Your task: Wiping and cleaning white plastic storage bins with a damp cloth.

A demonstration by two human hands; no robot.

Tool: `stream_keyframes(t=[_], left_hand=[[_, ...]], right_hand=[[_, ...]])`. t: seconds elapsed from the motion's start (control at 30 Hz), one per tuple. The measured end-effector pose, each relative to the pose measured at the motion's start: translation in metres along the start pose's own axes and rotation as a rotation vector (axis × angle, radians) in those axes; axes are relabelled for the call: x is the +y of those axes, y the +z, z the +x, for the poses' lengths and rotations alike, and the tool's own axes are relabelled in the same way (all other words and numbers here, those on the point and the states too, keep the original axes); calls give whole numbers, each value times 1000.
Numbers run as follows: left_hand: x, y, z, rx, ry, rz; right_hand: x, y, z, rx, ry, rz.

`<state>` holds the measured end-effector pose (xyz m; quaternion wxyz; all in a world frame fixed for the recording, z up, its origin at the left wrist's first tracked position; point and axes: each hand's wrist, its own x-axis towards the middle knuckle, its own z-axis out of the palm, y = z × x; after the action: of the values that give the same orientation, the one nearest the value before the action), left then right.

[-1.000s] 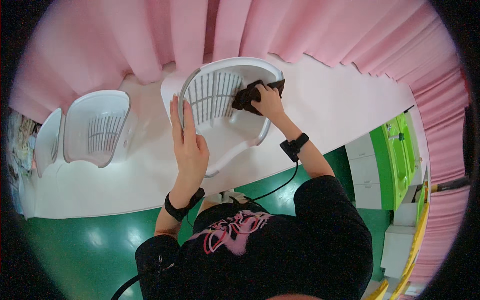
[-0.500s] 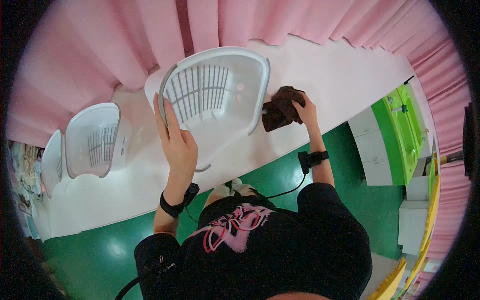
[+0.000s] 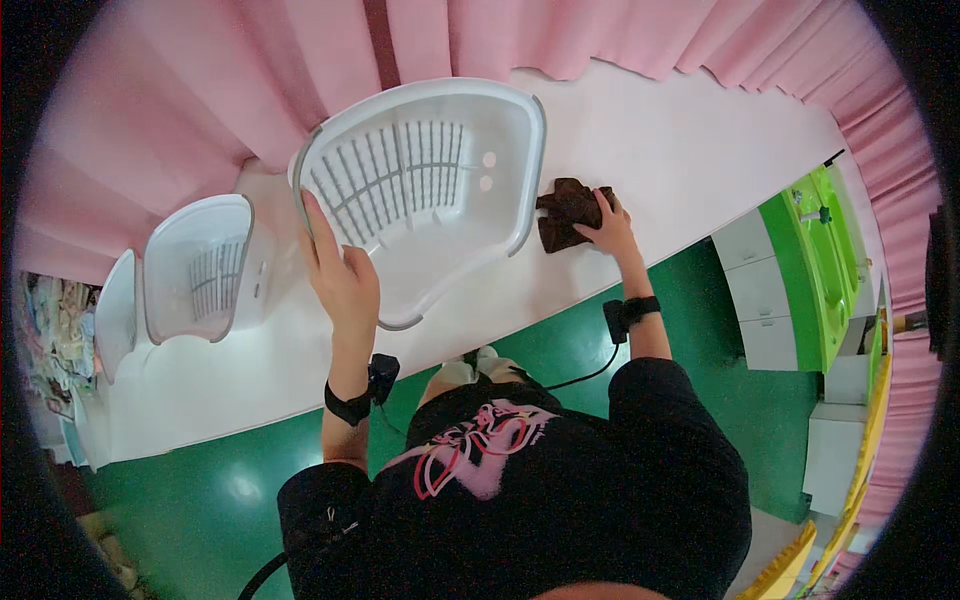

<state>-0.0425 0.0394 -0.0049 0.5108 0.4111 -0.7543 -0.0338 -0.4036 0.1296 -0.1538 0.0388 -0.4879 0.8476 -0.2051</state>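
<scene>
A white plastic basket (image 3: 505,130) with slatted openings and grey edge trim sits on the white table in front of me, its open side toward me. My left hand (image 3: 345,285) is closed on the basket's left rim, fingers outside and thumb inward. Just to the right of the basket, my right hand (image 3: 613,235) grips a crumpled dark brown cloth (image 3: 568,205) against the tabletop. The cloth's underside is hidden, as are some of my left fingertips behind the rim.
Farther left on the white table (image 3: 690,150) stand a second white basket (image 3: 225,215) and part of another (image 3: 118,310). Pink curtains (image 3: 220,80) hang along the back. A pile of fabrics (image 3: 60,335) lies at far left. A green-topped sink cabinet (image 3: 800,280) stands at right.
The basket has turned and its opening faces me more fully, with my left hand still on its rim. My right hand has lowered the cloth onto the table and flattened over it.
</scene>
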Motion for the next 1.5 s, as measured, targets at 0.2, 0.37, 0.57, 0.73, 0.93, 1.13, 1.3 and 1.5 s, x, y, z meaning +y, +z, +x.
stream_keyframes(t=[0.2, 0.37, 0.57, 0.73, 0.93, 1.13, 1.3, 1.5], left_hand=[[-5, 1, 9, -17, -15, -29], [-12, 1, 6, 0, -26, -46], [-15, 2, 13, 31, -96, -49], [-21, 3, 14, 34, -185, -123], [-28, 6, 14, 13, -268, -107], [-42, 11, 14, 45, -349, -130], [-59, 14, 11, 53, -407, -133], [-76, 19, 2, 80, -470, -238]], right_hand=[[48, -7, 38, 244, 309, 653], [15, -62, 42, 432, 302, 563], [31, -46, 37, 130, 350, -276], [33, -59, 40, 29, 358, 859], [32, -88, 51, 0, 292, 142], [43, -73, 47, 270, 122, 391], [30, -74, 39, 481, -5, 224], [29, -32, 13, 78, 151, -251]])
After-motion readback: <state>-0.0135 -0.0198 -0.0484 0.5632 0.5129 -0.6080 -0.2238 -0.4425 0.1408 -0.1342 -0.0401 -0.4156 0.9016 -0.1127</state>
